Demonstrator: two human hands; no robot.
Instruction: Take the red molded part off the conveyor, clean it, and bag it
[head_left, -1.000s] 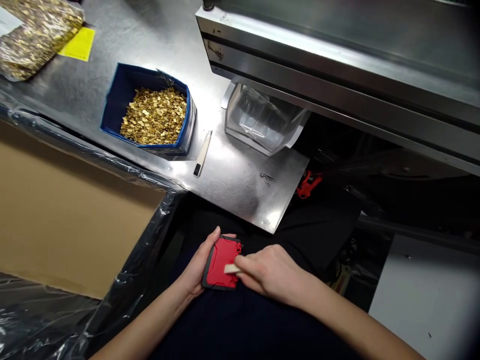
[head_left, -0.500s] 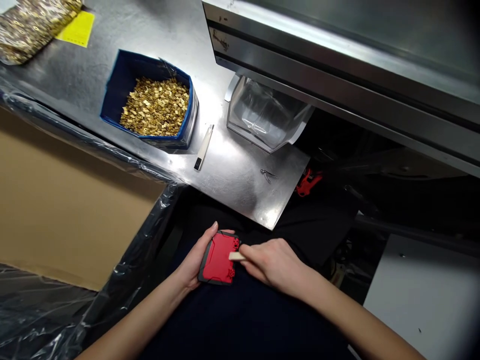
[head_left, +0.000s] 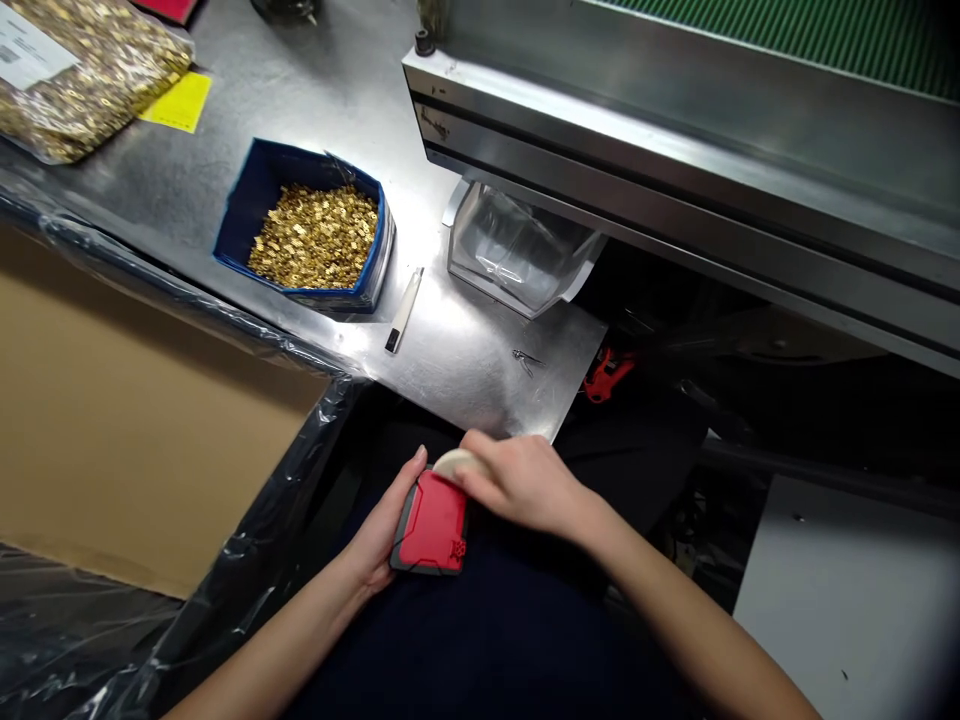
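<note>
In my left hand (head_left: 386, 520) is a flat red plate with a dark grey backing (head_left: 433, 520), gripped along its left side with the thumb on the edge. A small red cut-out shape shows at its lower right corner. My right hand (head_left: 517, 480) is closed around a pale, rounded, flat piece (head_left: 456, 463), whose edge meets the upper end of the red plate. Its full shape is hidden by the fingers. Both hands are over my lap, below the corner of the metal table (head_left: 480, 390).
On the table stand a blue bin (head_left: 240, 215) of small gold pieces, a white cutter (head_left: 405, 310), small metal nippers (head_left: 527, 360) and a grey bin (head_left: 491, 285) lined with clear plastic. A metal-framed conveyor (head_left: 637, 160) crosses the upper right. A bag of gold pieces (head_left: 97, 80) lies upper left.
My right hand has moved the pale piece from the plate's right edge up to its top end, turning its broad face into view. The camera view has shifted slightly.
</note>
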